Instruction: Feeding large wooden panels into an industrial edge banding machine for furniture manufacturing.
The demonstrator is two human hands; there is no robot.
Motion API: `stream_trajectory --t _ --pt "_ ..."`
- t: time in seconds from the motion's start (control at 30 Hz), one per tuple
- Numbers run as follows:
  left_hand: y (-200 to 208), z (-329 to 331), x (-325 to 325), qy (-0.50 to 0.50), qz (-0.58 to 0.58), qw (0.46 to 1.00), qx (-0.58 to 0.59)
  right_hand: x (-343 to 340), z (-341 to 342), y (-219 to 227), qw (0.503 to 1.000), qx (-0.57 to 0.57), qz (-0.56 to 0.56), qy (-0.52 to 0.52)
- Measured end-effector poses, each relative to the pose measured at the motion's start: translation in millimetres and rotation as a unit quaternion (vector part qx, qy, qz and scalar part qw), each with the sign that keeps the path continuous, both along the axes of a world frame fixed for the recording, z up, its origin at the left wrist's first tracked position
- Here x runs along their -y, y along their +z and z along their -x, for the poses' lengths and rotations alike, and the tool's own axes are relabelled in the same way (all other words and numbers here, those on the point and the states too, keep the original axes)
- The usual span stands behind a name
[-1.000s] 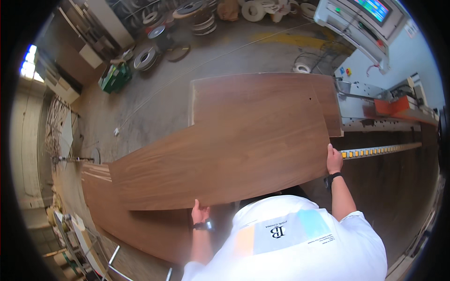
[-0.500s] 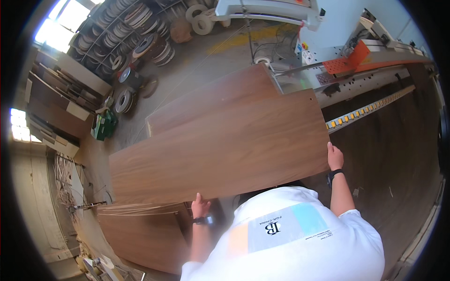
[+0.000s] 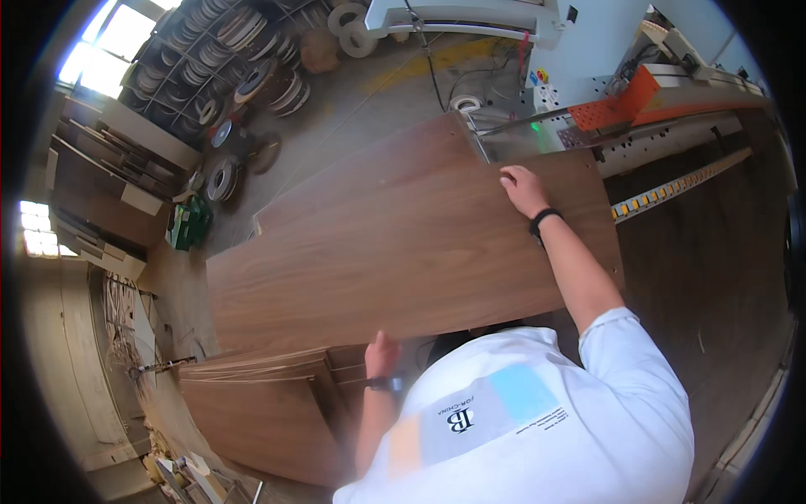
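A long brown wood-grain panel [image 3: 403, 260] lies in front of me, overlapping a second brown panel [image 3: 378, 172] on its far side. Stretched across the top panel, my right hand [image 3: 525, 191] is closed at its far edge near the right end, with the fingertips curled over the edge. My left hand [image 3: 383, 356] is at the near edge, thumb up and the other fingers folded, partly hidden and a little blurred; it appears to grip that edge. Below and left of it stands a stack of similar brown panels [image 3: 260, 420].
A machine with an orange guard [image 3: 617, 109] and a roller track [image 3: 680, 185] stands at the right. Shelves of edging rolls [image 3: 201, 63] line the back left. A green box [image 3: 189, 223] sits on the floor, near leaning boards [image 3: 109, 168].
My right hand has moved from the panel's right end to its far edge. The panel has shifted slightly right, and my left hand stays by the near edge.
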State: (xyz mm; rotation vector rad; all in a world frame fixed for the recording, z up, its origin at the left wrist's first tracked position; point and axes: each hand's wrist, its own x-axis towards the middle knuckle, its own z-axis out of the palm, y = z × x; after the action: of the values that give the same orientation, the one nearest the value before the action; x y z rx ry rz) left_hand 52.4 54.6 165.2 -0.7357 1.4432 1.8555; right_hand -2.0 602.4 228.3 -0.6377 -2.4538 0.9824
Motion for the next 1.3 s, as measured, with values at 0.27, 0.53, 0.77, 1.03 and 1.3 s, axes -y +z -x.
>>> stream_trajectory --t 0.27,0.53,0.77,1.03,1.3 --pt "-3.9 -6.0 3.4 -0.002 0.041 0.999 -0.014 -10.1 89.2 0.9 0.959 0.276 -0.024 0.056" --pt "24.8 -3.9 -14.4 0.039 0.035 0.998 -0.022 -28.1 92.3 -10.9 0.964 0.246 -0.017 0.096" --pt "18.3 -1.4 -11.8 0.021 0.020 1.000 -0.009 -33.3 87.4 -13.8 0.967 0.237 -0.053 0.078" --pt "27.3 1.8 -11.0 0.011 0.013 1.000 -0.006 -18.4 76.7 -1.0 0.971 0.178 -0.107 0.121" --pt "8.9 36.9 76.3 0.036 0.057 0.998 0.004 -27.5 8.8 5.0 0.996 0.005 0.083 -0.041"
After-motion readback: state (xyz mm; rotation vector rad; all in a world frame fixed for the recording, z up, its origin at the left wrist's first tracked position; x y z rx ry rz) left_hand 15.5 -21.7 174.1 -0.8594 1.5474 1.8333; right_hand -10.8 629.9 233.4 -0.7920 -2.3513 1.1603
